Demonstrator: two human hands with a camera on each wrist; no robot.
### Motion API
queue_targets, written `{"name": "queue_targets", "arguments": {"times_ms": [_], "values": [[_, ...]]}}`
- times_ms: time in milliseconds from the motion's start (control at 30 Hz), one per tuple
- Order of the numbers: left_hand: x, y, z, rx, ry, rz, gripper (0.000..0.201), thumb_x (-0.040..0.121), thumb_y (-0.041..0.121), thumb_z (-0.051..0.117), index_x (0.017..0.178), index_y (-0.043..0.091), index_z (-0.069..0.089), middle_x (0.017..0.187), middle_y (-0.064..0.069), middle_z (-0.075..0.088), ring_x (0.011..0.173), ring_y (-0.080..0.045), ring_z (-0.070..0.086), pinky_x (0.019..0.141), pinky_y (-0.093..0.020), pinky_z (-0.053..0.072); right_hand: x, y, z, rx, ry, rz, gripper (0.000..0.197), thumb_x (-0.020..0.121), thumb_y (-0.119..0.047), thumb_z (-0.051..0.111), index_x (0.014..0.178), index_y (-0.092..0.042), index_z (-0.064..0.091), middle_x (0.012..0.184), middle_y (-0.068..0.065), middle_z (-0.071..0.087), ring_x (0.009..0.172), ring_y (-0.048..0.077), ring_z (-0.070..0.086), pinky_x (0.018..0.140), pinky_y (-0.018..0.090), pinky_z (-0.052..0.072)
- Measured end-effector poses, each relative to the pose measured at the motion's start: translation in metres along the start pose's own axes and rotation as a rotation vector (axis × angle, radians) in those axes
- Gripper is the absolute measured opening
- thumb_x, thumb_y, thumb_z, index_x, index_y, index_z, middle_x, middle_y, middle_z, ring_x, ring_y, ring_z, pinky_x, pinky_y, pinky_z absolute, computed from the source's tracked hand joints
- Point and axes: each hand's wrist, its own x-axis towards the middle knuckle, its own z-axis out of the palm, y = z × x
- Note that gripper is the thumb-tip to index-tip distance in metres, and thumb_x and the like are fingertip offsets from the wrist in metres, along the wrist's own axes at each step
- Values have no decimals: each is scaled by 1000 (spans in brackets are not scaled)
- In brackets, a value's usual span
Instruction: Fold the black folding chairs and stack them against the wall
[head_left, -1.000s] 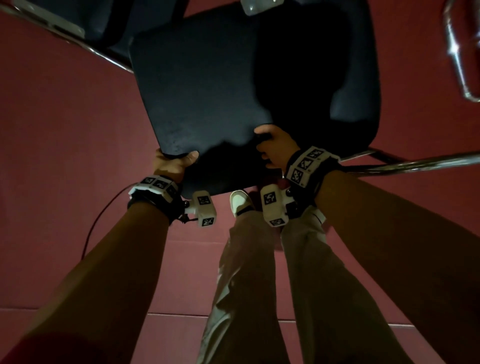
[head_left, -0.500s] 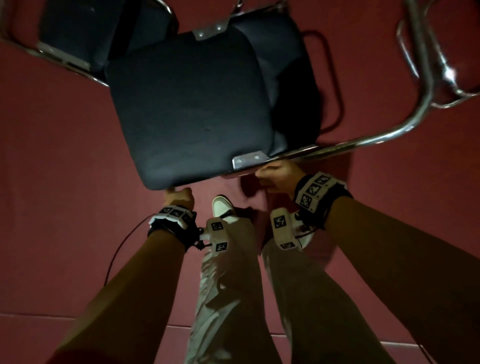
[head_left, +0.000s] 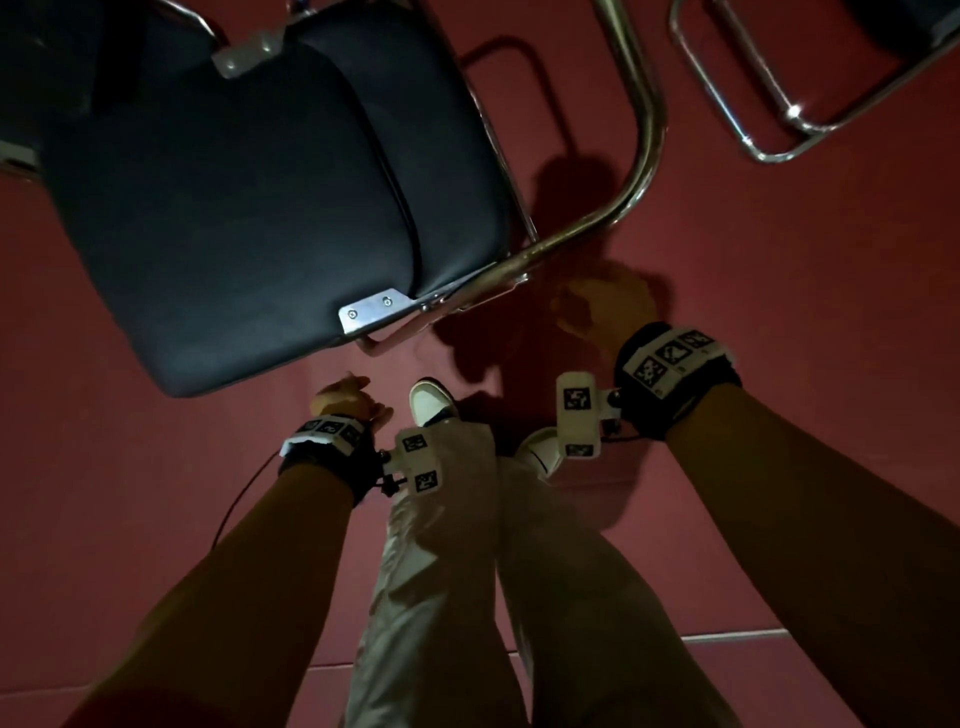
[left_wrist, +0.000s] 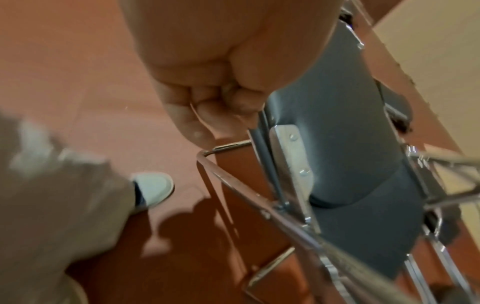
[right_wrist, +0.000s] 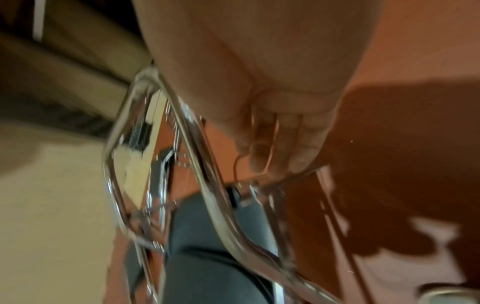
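Both your hands have come off the chair since half a second ago: back then they gripped its near edge, now they hang just short of it. Your left hand (head_left: 347, 399) sits below the seat's front corner, fingers (left_wrist: 207, 107) curled in loosely, holding nothing. Your right hand (head_left: 605, 306) is beside the chrome frame tube (head_left: 587, 234), apart from it in the head view; the right wrist view is blurred, fingers (right_wrist: 291, 142) fairly straight, empty. Black folding chair (head_left: 249, 208) stands folded, seat flat against backrest, on the red floor (head_left: 779, 312) in front of your shoes (head_left: 431, 402). Second chair frame (head_left: 769, 93) is top right.
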Motion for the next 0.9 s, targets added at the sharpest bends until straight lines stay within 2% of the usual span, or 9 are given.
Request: {"name": "queue_targets", "arguments": {"times_ms": [100, 300, 400, 467, 533, 600, 733, 800, 900], "values": [[13, 3, 1, -17, -10, -29, 35, 108, 9, 33, 134, -2, 55, 133, -18, 58, 107, -32, 63, 81, -39, 54, 2, -13, -1, 147, 2, -110, 25, 89, 0, 61, 99, -23, 58, 88, 4, 66, 79, 21, 64, 75, 37, 54], [29, 24, 0, -90, 0, 0, 38, 108, 5, 30, 143, 1, 44, 146, -14, 50, 120, -30, 58, 87, -41, 51, 19, -32, 17, 416, -14, -103, 19, 89, -4, 63, 106, -11, 57, 91, 9, 64, 84, 24, 64, 79, 41, 58], [37, 34, 2, -84, -13, -39, 34, 108, 11, 32, 136, 7, 50, 123, -8, 60, 116, -26, 59, 81, -37, 49, 26, -38, 26, 495, 11, -78, 12, 89, -8, 65, 100, -8, 61, 79, 10, 65, 74, 25, 65, 76, 40, 56], [40, 41, 5, -81, -38, -65, 24, 107, 13, 33, 102, 11, 57, 93, -2, 56, 95, -21, 61, 67, -32, 49, 32, -39, 29, 494, 45, -63, 10, 89, -12, 67, 96, -6, 63, 77, 11, 66, 72, 26, 64, 74, 39, 55], [43, 47, 10, -60, -43, -75, 18, 97, 4, 37, 87, 13, 49, 91, -2, 55, 86, -18, 64, 73, -30, 50, 37, -38, 33, 476, 69, -63, 13, 89, -16, 67, 95, -5, 63, 76, 11, 66, 73, 27, 64, 72, 39, 53], [53, 48, 11, -91, -72, -39, 23, 87, -2, 37, 87, 12, 55, 94, -5, 56, 98, -26, 66, 92, -43, 51, 40, -36, 35, 480, 85, -89, 16, 90, -17, 65, 99, -4, 63, 79, 13, 67, 75, 29, 64, 71, 39, 53], [53, 55, 10, -239, -170, -59, 13, 70, 5, 47, 72, 10, 59, 79, -7, 60, 67, -27, 67, 80, -38, 54, 41, -34, 40, 471, 105, -127, 10, 90, -16, 63, 92, -6, 64, 79, 15, 69, 78, 32, 64, 72, 42, 52], [48, 59, 10, -339, -154, -46, 13, 55, 7, 47, 67, 11, 50, 72, -7, 59, 68, -27, 59, 72, -38, 55, 41, -34, 40, 459, 118, -137, 12, 89, -15, 64, 95, -5, 65, 81, 17, 69, 78, 33, 65, 72, 43, 54], [48, 62, 6, -508, -170, -67, 10, 46, 6, 45, 54, 6, 51, 67, -8, 58, 72, -28, 52, 89, -41, 52, 41, -34, 38, 450, 122, -156, 19, 90, -12, 63, 106, -2, 64, 82, 16, 68, 77, 32, 65, 69, 40, 54]]}}
